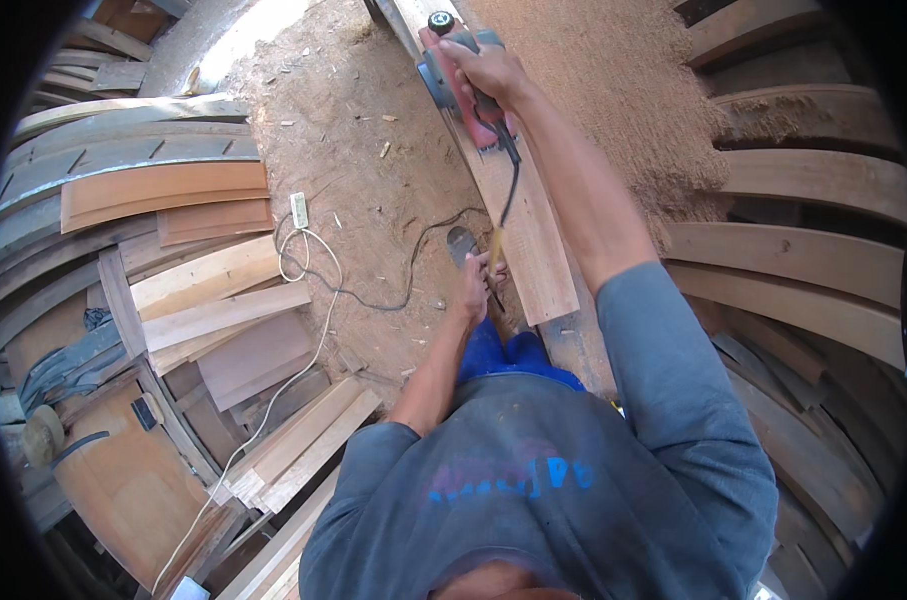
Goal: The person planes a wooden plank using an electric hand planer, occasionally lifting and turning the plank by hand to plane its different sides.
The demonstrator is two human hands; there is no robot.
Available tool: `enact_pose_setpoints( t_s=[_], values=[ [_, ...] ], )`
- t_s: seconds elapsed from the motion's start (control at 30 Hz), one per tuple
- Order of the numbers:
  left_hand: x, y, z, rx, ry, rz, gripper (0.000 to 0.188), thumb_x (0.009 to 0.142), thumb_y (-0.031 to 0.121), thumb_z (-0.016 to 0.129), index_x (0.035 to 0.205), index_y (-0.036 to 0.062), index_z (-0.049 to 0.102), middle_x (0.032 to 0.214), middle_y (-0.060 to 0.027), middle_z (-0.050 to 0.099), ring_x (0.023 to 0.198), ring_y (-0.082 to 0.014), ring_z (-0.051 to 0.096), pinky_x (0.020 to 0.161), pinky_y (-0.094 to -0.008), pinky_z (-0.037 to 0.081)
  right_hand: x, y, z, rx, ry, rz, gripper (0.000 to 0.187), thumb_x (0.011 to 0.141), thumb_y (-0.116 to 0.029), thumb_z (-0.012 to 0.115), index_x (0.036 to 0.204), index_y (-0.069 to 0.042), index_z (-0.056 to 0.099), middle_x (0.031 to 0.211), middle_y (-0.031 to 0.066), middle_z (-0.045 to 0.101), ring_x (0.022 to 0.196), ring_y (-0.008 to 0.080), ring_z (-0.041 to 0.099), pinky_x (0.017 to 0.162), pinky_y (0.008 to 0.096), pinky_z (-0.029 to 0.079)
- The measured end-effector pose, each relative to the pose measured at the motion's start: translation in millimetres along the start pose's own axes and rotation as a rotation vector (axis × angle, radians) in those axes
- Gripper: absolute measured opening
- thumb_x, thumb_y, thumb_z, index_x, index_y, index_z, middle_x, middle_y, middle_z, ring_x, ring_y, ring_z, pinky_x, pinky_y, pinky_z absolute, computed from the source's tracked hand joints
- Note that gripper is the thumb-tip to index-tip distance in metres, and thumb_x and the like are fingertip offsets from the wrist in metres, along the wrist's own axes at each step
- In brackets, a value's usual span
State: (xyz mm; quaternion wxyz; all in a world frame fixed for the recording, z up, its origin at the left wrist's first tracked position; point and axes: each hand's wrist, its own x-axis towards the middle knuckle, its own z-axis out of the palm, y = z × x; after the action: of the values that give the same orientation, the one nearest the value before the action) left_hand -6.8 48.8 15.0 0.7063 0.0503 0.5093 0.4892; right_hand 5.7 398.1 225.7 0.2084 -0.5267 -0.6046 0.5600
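My right hand [488,75] is wrapped around the handle of a red and grey electric hand planer [470,110]. The planer rests on the far part of a long pale wooden plank [521,220], which runs away from my body. From its rear a dark power cord [514,185] with a yellowish section hangs down toward me. Left of the plank's near end, my left hand [478,283] has its fingers closed around this cord. A shoe [461,243] shows just beyond that hand.
On the sawdust-strewn floor at left lies a white power strip [298,210] with a white cable [318,345]. Stacked boards [168,195] fill the left side. More thick planks [793,260] line the right, beside a sawdust heap [613,100].
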Motion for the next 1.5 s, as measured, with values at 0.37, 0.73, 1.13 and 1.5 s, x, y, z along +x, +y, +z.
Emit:
enact_pose_setpoints(
  t_s=[0.37,0.73,1.13,1.5],
  values=[
    [-14,-6,25,-0.213,-0.074,-0.107,0.078,0.105,0.065,0.026,0.133,-0.0008,0.057,0.119,-0.0142,0.07,0.103,-0.023,0.067,0.098,-0.041,0.051,-321,135,-16,0.062,-0.195,0.14,0.057,0.094,-0.039,0.065,0.132,0.003,0.058,0.113,0.0216,0.067,0.109,0.0297,0.066,0.097,0.0427,0.05],
    [-40,-93,0,0.666,-0.425,0.192,0.031,0.095,0.009,0.057,0.126,0.0063,0.061,0.122,-0.0144,0.065,0.112,-0.0304,0.064,0.097,-0.0397,0.052,-325,142,12,0.101,-0.07,0.044,0.044,0.094,-0.041,0.065,0.107,0.001,0.061,0.091,0.0136,0.062,0.084,0.0234,0.06,0.076,0.0377,0.047],
    [-30,12,-17,0.991,-0.243,0.049,0.028,0.091,0.012,0.063,0.116,0.0011,0.058,0.106,-0.0158,0.066,0.102,-0.0251,0.065,0.093,-0.0367,0.05,50,-43,29,0.067,-0.008,0.073,0.05,0.098,-0.048,0.062,0.073,-0.005,0.064,0.063,0.0017,0.06,0.057,0.0117,0.059,0.054,0.0293,0.046],
    [46,69,-82,0.74,0.248,0.109,0.025,0.098,0.02,0.06,0.115,0.0018,0.059,0.102,-0.0099,0.066,0.095,-0.0204,0.061,0.088,-0.0351,0.05,305,-113,52,0.105,0.017,-0.113,0.052,0.094,-0.052,0.068,0.071,-0.005,0.066,0.061,0.0037,0.062,0.046,0.0136,0.056,0.043,0.0312,0.048]
  ],
)
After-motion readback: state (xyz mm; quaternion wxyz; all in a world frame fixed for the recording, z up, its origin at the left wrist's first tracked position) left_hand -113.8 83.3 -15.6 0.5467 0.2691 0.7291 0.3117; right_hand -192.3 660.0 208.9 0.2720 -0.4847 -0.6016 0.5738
